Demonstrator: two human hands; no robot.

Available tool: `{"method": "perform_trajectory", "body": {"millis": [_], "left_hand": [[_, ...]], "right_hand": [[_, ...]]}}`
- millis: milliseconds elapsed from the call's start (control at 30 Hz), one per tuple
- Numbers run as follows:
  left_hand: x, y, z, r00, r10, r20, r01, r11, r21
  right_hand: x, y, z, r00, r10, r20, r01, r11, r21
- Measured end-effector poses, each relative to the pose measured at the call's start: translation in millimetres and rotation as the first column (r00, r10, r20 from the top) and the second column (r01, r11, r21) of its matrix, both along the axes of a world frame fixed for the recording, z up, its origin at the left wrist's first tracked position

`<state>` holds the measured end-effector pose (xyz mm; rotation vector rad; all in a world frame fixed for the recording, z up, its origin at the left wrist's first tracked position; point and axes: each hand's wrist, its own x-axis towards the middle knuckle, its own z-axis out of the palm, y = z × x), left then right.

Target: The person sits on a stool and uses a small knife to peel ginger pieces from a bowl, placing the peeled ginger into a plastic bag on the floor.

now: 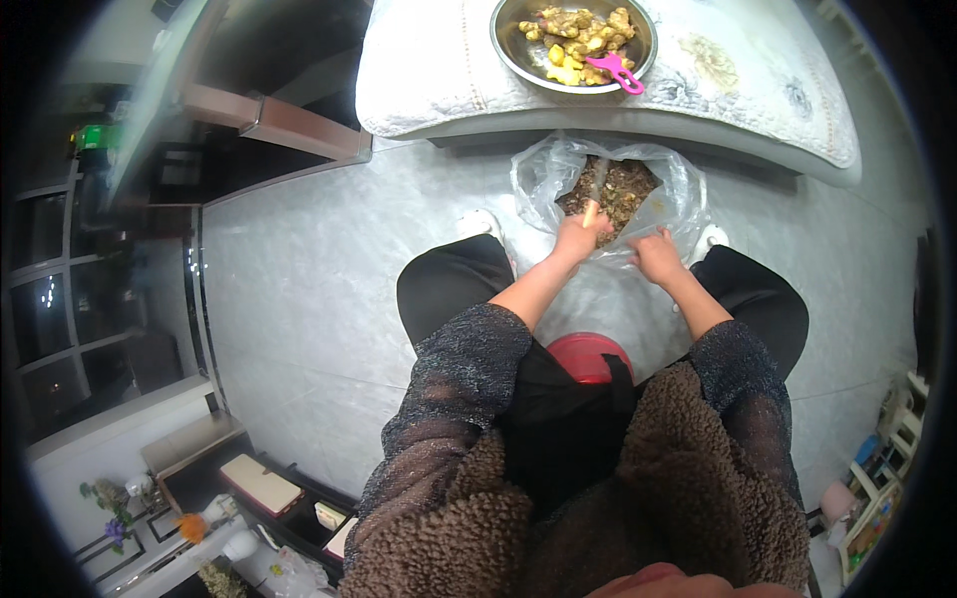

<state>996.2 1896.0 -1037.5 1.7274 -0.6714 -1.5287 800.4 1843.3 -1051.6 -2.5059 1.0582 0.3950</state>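
On the floor in front of me, between my feet, stands a clear plastic bag (pixel 683 179), its mouth spread wide. Brown, crumbly scraps (pixel 628 189) fill the inside. My left hand (pixel 578 239) is closed around the pale handle of a knife (pixel 591 212), whose blade points away from me over the scraps. At the bag's near right rim, my right hand (pixel 656 255) has its fingers closed on the plastic. Beyond the bag, a steel bowl (pixel 508 52) holds several pieces of ginger (pixel 588 35). A pink peeler (pixel 620 72) lies across the bowl's near right rim.
The bowl rests on a bench with a white quilted cover (pixel 429 70). Under me is a red stool (pixel 590 357) on a grey tiled floor (pixel 299 269). To the left are a glass-topped table (pixel 309 140) and, nearer, a dark cabinet (pixel 204 453). Shelves (pixel 882 483) stand at the right.
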Motion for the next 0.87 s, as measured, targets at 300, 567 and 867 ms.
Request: {"method": "perform_trajectory", "body": {"millis": [300, 567, 867], "left_hand": [[-12, 23, -62, 0.919, -0.24, 0.314, 0.262, 0.965, -0.027], [-7, 21, -47, 0.933, -0.123, 0.337, 0.114, 0.992, 0.046], [35, 20, 111, 0.947, -0.234, -0.219, 0.225, 0.972, -0.066]], "right_hand": [[-4, -9, 13, 0.957, -0.126, 0.261, 0.097, 0.988, 0.119], [-13, -34, 22, 0.881, -0.27, 0.387, 0.304, 0.952, -0.029], [-25, -17, 307, 0.207, -0.02, 0.978, 0.3, 0.953, -0.044]]}}
